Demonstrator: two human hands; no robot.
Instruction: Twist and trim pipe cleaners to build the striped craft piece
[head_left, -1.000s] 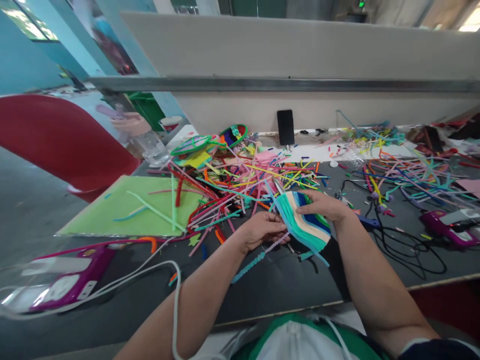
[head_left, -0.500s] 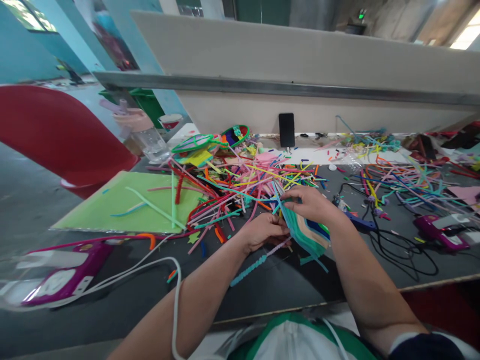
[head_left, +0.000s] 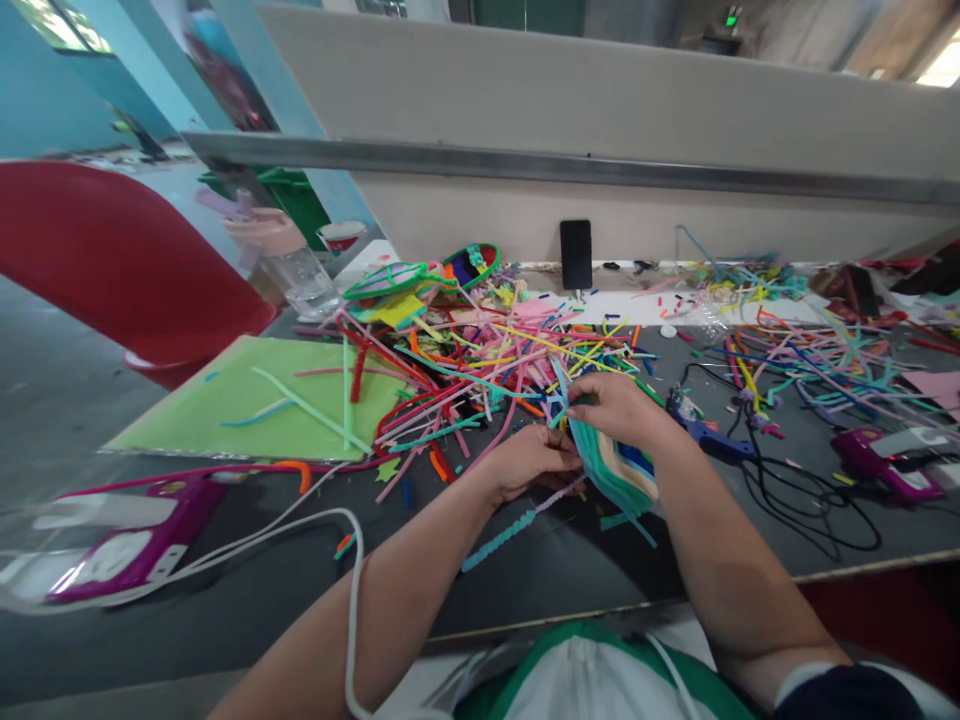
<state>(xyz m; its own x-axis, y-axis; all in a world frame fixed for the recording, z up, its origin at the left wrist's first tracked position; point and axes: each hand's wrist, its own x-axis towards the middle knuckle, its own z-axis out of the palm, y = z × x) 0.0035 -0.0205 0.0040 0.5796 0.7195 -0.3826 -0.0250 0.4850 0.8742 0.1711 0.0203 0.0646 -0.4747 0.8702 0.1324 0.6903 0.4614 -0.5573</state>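
Between my hands is a layered piece made of pipe cleaners [head_left: 611, 474], in teal, cream and blue. My left hand [head_left: 534, 462] is closed at its left edge, with thumb and fingers pinched together. At its upper edge, my right hand [head_left: 611, 405] pinches a light blue pipe cleaner end. A twisted strand [head_left: 499, 540], pale purple then light blue, runs from under my left hand down onto the dark table. My fingers partly hide where the pieces join.
A tangled heap of coloured pipe cleaners [head_left: 495, 360] lies beyond my hands. At left are a green sheet [head_left: 225, 400], a purple device [head_left: 142, 550] and a white cable [head_left: 352, 600]. A blue glue gun [head_left: 712, 435] with black cable lies right. A phone [head_left: 576, 255] leans on the partition.
My right hand has shifted slightly along the upper edge of the piece. My left hand keeps its grip in nearly the same place. The camera view has tilted a little.
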